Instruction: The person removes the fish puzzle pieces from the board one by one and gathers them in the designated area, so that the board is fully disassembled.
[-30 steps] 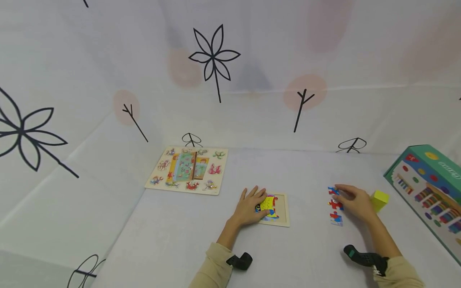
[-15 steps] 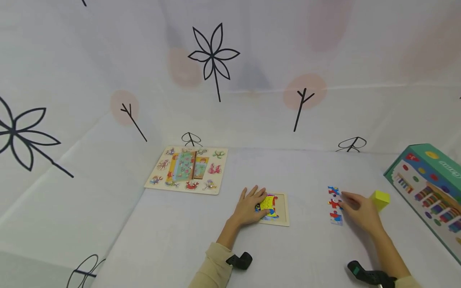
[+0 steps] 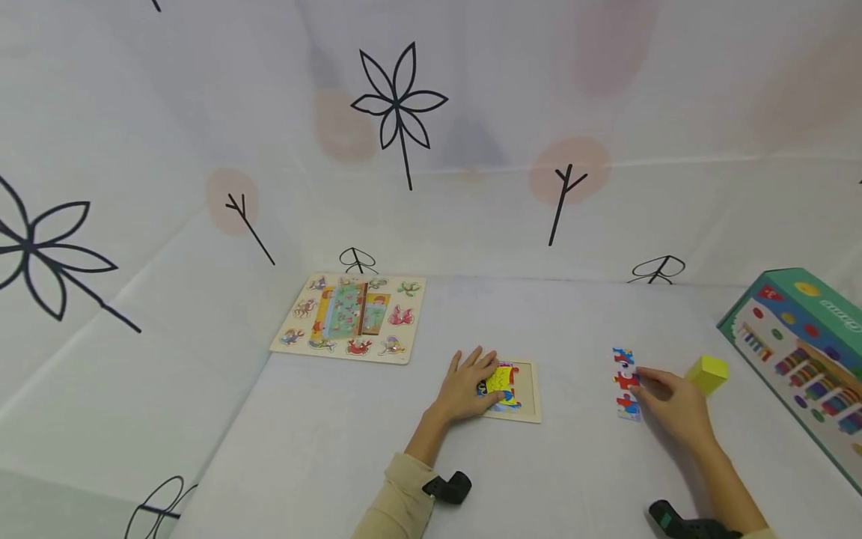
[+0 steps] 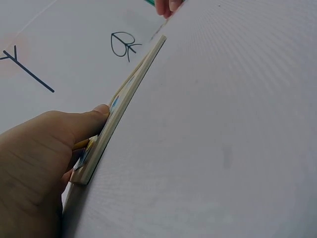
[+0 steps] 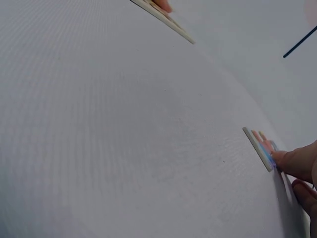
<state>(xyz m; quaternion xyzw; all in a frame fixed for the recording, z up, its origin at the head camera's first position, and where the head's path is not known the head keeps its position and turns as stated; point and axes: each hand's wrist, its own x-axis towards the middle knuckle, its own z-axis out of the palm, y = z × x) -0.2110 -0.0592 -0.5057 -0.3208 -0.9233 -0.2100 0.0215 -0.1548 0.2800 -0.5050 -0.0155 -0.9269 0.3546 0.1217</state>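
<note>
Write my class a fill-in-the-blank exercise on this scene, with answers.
1. Of the left hand and right hand, only the ____ one is on the puzzle tray.
2. The puzzle pieces lie between the puzzle tray and the ____ hand.
3. The block near the right hand is ____.
4. The big box has a mostly ____ top.

Missing words: left; right; yellow; green.

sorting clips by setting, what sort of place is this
Likely a tabletop set up for toys or puzzles: an illustrated board, a small framed puzzle and a box printed with coloured rings. Which room, I can't tell.
</note>
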